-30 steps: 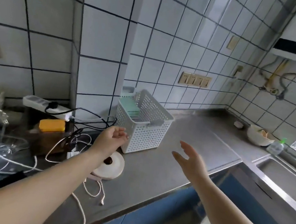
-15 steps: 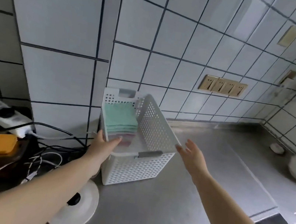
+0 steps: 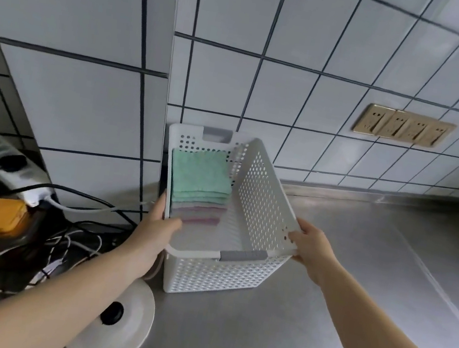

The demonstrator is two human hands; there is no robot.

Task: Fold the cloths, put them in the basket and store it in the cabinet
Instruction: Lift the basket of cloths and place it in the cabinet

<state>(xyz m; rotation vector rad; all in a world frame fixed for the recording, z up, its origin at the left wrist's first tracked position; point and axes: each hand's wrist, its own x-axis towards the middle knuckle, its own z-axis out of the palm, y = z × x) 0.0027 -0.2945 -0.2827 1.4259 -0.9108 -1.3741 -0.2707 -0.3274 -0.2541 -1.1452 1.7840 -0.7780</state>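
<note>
Head view showed a white perforated basket [image 3: 224, 272] on the steel tabletop [image 3: 355, 284], folded cloths [image 3: 198, 181] stacked inside, left hand [image 3: 152, 234] and right hand [image 3: 312, 248] gripping its opposite rims.

Lower cloths [image 3: 196, 213] hidden — count unclear.

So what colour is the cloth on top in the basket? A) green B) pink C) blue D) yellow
A: the top cloth of the folded stack in the basket is green, and pink ones lie under it.
</note>
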